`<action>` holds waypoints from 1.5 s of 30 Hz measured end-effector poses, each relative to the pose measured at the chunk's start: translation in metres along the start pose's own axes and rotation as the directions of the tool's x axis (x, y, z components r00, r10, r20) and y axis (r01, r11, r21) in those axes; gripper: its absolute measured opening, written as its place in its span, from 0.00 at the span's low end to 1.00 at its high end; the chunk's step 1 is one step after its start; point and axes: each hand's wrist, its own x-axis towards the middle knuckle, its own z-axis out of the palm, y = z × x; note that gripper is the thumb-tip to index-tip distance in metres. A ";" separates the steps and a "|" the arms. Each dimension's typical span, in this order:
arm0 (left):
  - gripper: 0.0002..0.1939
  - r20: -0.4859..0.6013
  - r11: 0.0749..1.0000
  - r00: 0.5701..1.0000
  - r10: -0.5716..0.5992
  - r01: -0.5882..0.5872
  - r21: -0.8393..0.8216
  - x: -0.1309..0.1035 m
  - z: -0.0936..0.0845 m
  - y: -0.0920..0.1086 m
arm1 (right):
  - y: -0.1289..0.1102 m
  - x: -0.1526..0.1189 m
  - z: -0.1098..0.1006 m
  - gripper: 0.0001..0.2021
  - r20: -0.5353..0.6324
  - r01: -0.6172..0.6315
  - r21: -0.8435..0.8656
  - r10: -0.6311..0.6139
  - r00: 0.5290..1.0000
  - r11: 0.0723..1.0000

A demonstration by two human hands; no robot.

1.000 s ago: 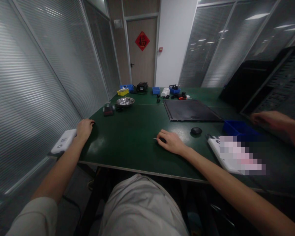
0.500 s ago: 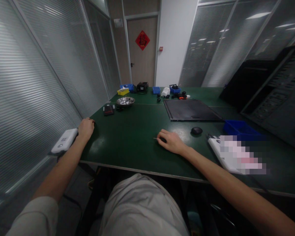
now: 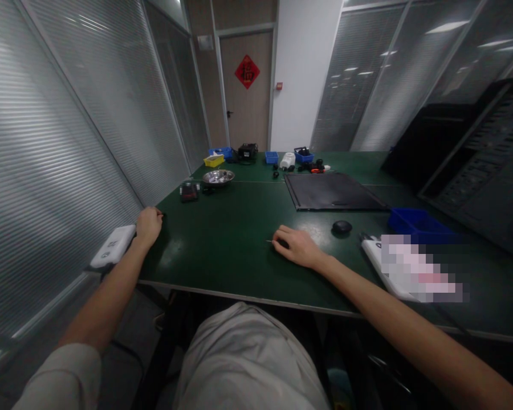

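Note:
My right hand [image 3: 297, 246] rests on the green table [image 3: 214, 250] in front of me. Its thumb and index finger are pinched on a thin, pale, needle-like piece [image 3: 268, 241] that sticks out to the left; what kind of thing it is I cannot tell. At the table's left edge lies my left hand [image 3: 149, 226], its fingers curled. A small dark bit shows at those fingertips, too small to name. Close by my left wrist is a white box-shaped device [image 3: 113, 246]. A black computer mouse [image 3: 342, 227] sits right of my right hand.
A dark flat panel [image 3: 333, 191] lies beyond the mouse. To the right are a blue tray [image 3: 419, 225], a white device [image 3: 387, 270] partly blurred out, and a big black case [image 3: 487, 154]. A metal bowl [image 3: 218, 178] and a dark wallet-like item [image 3: 190, 192] lie further left.

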 end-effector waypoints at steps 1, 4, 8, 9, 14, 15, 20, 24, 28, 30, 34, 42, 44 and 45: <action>0.16 -0.006 1.000 1.000 0.009 -0.009 0.002 0.002 0.000 0.002 | 0.000 0.000 0.000 0.10 -0.003 0.001 -0.002 -0.001 1.000 1.000; 0.12 -0.006 0.995 0.996 0.092 -0.092 -0.048 0.004 0.002 0.024 | 0.000 -0.001 0.000 0.10 -0.008 -0.003 -0.010 0.003 1.000 1.000; 0.10 0.059 0.870 0.914 0.403 -0.362 -0.336 -0.013 0.009 0.096 | 0.001 -0.001 0.000 0.11 -0.005 -0.009 -0.009 0.009 1.000 1.000; 0.10 0.066 0.806 0.872 0.485 -0.417 -0.421 -0.022 0.010 0.120 | 0.001 0.000 0.000 0.11 -0.004 -0.008 -0.008 0.008 1.000 1.000; 0.09 0.007 0.419 0.601 0.799 -0.549 -0.723 -0.075 0.015 0.232 | 0.001 0.000 0.001 0.10 -0.025 -0.032 -0.023 0.031 0.999 0.999; 0.09 -0.013 0.365 0.560 0.828 -0.557 -0.746 -0.084 0.016 0.246 | 0.001 0.000 0.001 0.10 -0.028 -0.039 -0.029 0.039 0.999 0.999; 0.09 -0.047 0.320 0.566 0.823 -0.531 -0.785 -0.102 0.019 0.268 | 0.002 0.000 -0.001 0.10 -0.027 -0.055 -0.042 0.054 0.998 0.998; 0.09 -0.038 0.334 0.588 0.808 -0.510 -0.793 -0.103 0.019 0.261 | 0.003 -0.001 -0.002 0.10 -0.039 -0.052 -0.044 0.051 0.998 0.998; 0.10 -0.030 0.369 0.612 0.791 -0.516 -0.773 -0.104 0.020 0.260 | 0.003 -0.002 -0.002 0.09 -0.023 -0.045 -0.053 0.044 0.999 0.998; 0.11 -0.020 0.392 0.630 0.776 -0.507 -0.768 -0.104 0.022 0.260 | 0.002 -0.002 -0.002 0.10 -0.018 -0.041 -0.057 0.040 0.999 0.998; 0.14 0.005 0.405 0.637 0.771 -0.484 -0.776 -0.104 0.021 0.259 | 0.000 -0.001 -0.003 0.10 -0.012 -0.027 -0.069 0.026 1.000 0.997; 0.12 -0.002 0.399 0.637 0.771 -0.485 -0.779 -0.105 0.017 0.258 | -0.002 -0.002 -0.003 0.11 -0.007 0.001 -0.095 -0.001 1.000 0.995; 0.11 -0.005 0.395 0.638 0.770 -0.483 -0.781 -0.105 0.018 0.259 | -0.002 -0.002 -0.003 0.11 -0.007 0.010 -0.087 -0.011 1.000 0.996; 0.10 -0.005 0.393 0.638 0.770 -0.482 -0.783 -0.105 0.018 0.259 | -0.002 -0.002 -0.003 0.11 -0.007 0.016 -0.083 -0.016 1.000 0.996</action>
